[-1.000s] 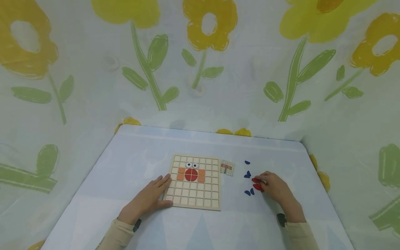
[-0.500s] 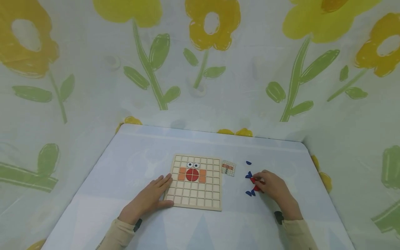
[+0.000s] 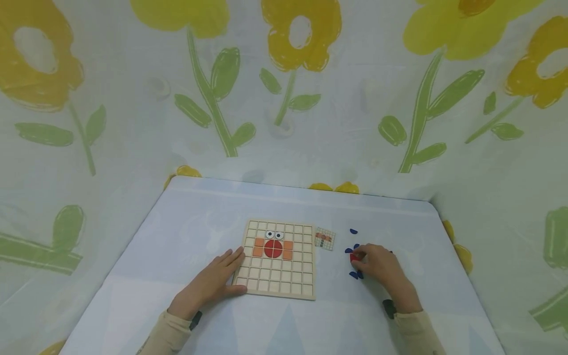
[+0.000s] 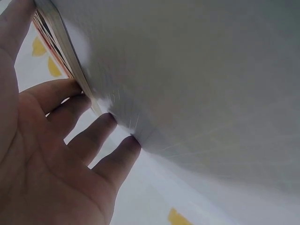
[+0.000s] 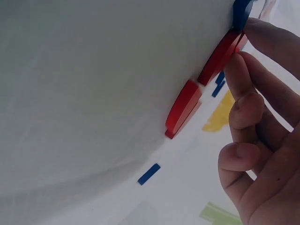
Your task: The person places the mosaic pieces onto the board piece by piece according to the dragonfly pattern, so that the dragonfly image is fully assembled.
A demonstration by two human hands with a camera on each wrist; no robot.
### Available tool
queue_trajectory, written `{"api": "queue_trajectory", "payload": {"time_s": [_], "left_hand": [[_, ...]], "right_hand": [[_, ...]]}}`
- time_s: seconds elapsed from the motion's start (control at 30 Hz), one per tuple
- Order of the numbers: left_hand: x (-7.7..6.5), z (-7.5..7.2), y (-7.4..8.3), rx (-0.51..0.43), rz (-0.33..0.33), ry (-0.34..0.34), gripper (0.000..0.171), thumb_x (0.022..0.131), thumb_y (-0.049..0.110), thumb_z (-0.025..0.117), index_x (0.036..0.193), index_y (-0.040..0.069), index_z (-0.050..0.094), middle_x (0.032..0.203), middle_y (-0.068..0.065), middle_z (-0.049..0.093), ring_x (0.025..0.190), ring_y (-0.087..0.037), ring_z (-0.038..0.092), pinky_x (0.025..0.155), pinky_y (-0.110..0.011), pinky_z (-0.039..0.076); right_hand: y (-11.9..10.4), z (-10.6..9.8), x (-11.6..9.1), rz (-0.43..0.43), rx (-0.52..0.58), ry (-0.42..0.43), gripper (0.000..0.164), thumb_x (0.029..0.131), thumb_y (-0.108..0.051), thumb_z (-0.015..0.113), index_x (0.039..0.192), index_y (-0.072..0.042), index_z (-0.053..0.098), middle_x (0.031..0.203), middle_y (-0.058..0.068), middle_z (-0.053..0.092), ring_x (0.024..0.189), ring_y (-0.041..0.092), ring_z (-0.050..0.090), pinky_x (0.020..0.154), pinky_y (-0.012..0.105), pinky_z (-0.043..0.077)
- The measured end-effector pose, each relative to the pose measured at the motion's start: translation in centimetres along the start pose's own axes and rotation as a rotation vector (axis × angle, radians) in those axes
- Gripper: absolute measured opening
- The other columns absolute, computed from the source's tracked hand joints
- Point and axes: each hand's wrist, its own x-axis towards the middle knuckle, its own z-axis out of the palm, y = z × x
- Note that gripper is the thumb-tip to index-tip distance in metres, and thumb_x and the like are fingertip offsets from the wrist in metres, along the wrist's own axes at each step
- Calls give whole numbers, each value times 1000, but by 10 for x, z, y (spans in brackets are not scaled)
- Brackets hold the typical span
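Note:
My left hand (image 3: 217,276) lies with fingers spread along the left edge of the wooden grid board (image 3: 276,285); in the left wrist view its fingertips touch the board's side. On the board, a red circle (image 3: 272,249) sits between orange squares (image 3: 258,247), with two eye tiles (image 3: 274,235) above. To the right of the board, my right hand (image 3: 382,266) pinches a red curved-edge piece (image 3: 354,257) between thumb and forefinger at the tabletop. The right wrist view shows another red piece (image 5: 183,108) beside it and a blue piece (image 5: 241,14) close to the fingertips.
A small pattern card (image 3: 325,239) lies just right of the board. Several blue curved pieces, such as one at the back (image 3: 353,231) and one in front (image 3: 353,275), are scattered around the right hand. Flower-printed cloth (image 3: 310,113) rises behind the table.
My right hand has shifted slightly left among the loose pieces, and the red piece at its fingertips has moved left with it. The left hand stays at the board's edge.

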Motion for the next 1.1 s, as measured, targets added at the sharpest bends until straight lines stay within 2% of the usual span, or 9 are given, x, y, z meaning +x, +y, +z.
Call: {"api": "queue_trajectory", "payload": {"time_s": [0.4,0.63,0.83,1.1], "left_hand": [[0,0,-1,-7,7,0,92,87,54,74,157,6,38,166,-7,28,152,-35,24,121,-54,27],[0,0,-1,-16,7,-3,92,87,54,74,157,6,37,166,-7,28,152,-35,24,122,-54,26],[0,1,-1,-15,20,-2,92,87,54,73,156,5,37,165,-8,29,151,-36,25,121,-55,27],[-1,-1,-1,-16,27,1,91,88,52,74,156,3,37,165,-11,29,151,-38,25,121,-57,26]], "right_hand": [[-11,1,1,-49,-9,4,28,81,-25,87,102,-10,79,85,-3,69,75,14,56,72,34,58],[-13,3,2,-80,-32,-1,21,81,-25,87,94,-11,78,80,-5,67,71,13,55,67,31,55],[-13,3,1,-77,-18,-15,21,81,-24,86,94,-10,78,80,-4,67,71,12,55,67,31,55],[-25,3,1,-131,19,83,23,82,-23,86,100,-10,79,86,-3,69,75,13,56,69,29,55]]}}
